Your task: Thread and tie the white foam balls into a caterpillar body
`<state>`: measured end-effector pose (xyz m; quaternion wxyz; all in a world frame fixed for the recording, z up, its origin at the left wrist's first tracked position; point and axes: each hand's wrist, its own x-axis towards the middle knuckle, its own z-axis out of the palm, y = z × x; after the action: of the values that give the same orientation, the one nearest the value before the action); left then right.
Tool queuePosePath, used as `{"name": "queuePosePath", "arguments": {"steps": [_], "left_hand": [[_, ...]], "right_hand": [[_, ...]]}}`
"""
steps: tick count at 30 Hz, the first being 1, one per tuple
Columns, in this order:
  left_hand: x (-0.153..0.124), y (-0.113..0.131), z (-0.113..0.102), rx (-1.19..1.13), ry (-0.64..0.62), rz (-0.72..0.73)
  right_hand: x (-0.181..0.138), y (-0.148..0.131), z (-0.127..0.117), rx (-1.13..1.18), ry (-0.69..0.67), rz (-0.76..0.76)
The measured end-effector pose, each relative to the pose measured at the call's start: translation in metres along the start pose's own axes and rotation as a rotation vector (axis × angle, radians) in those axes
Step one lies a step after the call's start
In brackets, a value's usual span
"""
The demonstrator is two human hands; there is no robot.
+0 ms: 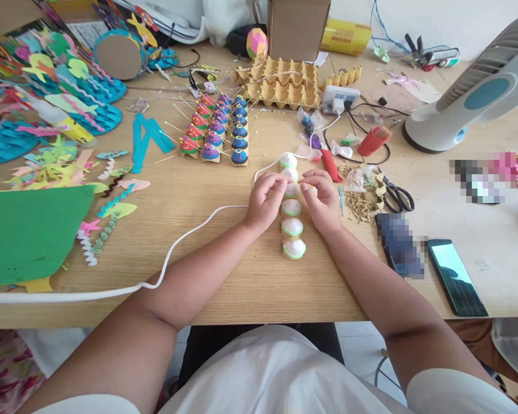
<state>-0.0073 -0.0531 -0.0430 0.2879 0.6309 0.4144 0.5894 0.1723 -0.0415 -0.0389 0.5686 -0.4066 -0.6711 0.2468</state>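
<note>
A column of several egg-carton cups topped with white clay (pixel 292 226) runs away from me, a light green band around the rims that show. My left hand (pixel 265 198) is at the left of this column with thumb and forefinger pinched together. From the right, my right hand (pixel 322 198) mirrors it, also pinching. The fingertips of both hands are close together over a white cup (pixel 292 190) in the far half. Whatever lies between the fingertips is too small to make out.
Painted carton cups with pins (pixel 214 138) stand behind to the left, before cardboard egg trays (pixel 280 83). A white cable (pixel 168 261) crosses my left side. Scissors (pixel 397 195), a phone (pixel 456 277) and a fan (pixel 466 98) are at right; green paper (pixel 34 233) lies left.
</note>
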Motion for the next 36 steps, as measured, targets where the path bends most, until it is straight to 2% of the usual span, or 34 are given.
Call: {"name": "queuePosePath", "arguments": {"steps": [3, 6, 14, 19, 23, 36], "left_hand": [[-0.002, -0.01, 0.004, -0.049, 0.089, -0.069], [-0.003, -0.021, 0.007, -0.021, 0.118, -0.094], [-0.006, -0.018, 0.009, 0.012, 0.092, -0.063], [-0.006, -0.019, 0.01, -0.009, 0.103, -0.112], [-0.005, -0.023, 0.008, -0.047, 0.1, -0.163], [0.001, -0.02, 0.004, -0.113, 0.019, -0.242]], "right_hand": [[0.001, 0.005, 0.0, 0.009, 0.06, 0.019], [0.001, 0.007, 0.0, -0.005, 0.083, 0.039], [0.003, -0.005, 0.002, -0.123, 0.096, 0.122], [0.002, -0.004, 0.003, -0.234, 0.08, 0.139], [0.002, -0.002, 0.004, -0.218, 0.042, 0.165], [-0.001, -0.003, 0.006, -0.232, 0.054, 0.182]]}}
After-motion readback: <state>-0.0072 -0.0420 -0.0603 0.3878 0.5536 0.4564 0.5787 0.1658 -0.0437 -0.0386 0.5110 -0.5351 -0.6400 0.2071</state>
